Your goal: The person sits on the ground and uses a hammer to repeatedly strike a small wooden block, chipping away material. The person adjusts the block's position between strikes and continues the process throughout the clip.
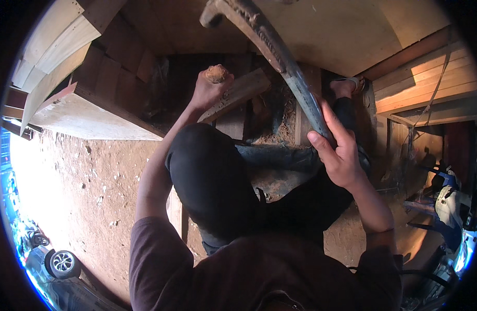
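We start at the far left, where a parked car [64, 263] shows one wheel beside the sunlit edge of the bare ground [103, 186]. Above it, pale boards [57, 46] are stacked at a tilt, and just right of them a light-faced panel [103, 116] borders the ground's upper edge.

Moving right, here's the left hand [210, 89], and it's closed tight: a fist around a piece of wood [216, 74], whose rough, pale end pokes out at the top. The rest of that piece is hidden from us. Right beside the fist lies a thick plank [241, 93], slanting, its lower left end close to the wrist; whether wood and plank touch, we can't tell. Below, the left knee [212, 166] is bent up in black trousers.

On we go, past wood chips [282, 127] scattered in the shade, and up swings our eye to the big one: a hammer-like tool [285, 62], raised slantwise, its worn, hooked head up to the left. The right hand [342, 158] grips the lower end of its grey handle, thumb on the near side. Beyond it we spot a sandalled foot [344, 87], and at the far right, more stacked boards [425, 85] catching warm light.
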Demonstrator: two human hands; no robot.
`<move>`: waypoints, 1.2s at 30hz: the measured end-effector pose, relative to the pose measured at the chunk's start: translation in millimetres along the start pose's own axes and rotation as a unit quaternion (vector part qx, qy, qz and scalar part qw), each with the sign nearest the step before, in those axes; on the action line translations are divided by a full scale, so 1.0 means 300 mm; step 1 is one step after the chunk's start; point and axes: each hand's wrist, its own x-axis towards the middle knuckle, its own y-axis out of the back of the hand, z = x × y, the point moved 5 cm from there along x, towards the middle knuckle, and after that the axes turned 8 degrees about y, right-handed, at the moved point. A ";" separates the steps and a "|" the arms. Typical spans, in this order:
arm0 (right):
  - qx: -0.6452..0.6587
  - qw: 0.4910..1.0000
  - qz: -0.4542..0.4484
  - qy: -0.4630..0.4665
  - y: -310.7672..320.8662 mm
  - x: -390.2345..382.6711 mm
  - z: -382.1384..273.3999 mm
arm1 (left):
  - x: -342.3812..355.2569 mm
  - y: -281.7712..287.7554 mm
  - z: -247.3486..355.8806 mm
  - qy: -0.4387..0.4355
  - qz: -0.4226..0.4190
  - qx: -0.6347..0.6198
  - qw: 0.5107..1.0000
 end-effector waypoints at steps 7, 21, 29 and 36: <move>-0.086 0.982 -0.111 -0.129 -0.057 0.016 0.100 | 0.003 -0.006 -0.021 0.003 0.013 -0.031 0.999; 0.018 0.995 -0.032 -0.089 -0.025 -0.017 0.097 | 0.019 -0.011 -0.023 -0.006 0.001 -0.004 1.000; -0.046 0.993 -0.067 -0.086 -0.080 -0.028 0.107 | 0.006 -0.015 -0.034 0.025 0.003 -0.070 0.997; -0.100 0.994 -0.052 -0.002 -0.012 0.008 0.006 | 0.003 -0.009 -0.014 -0.033 0.003 -0.081 0.996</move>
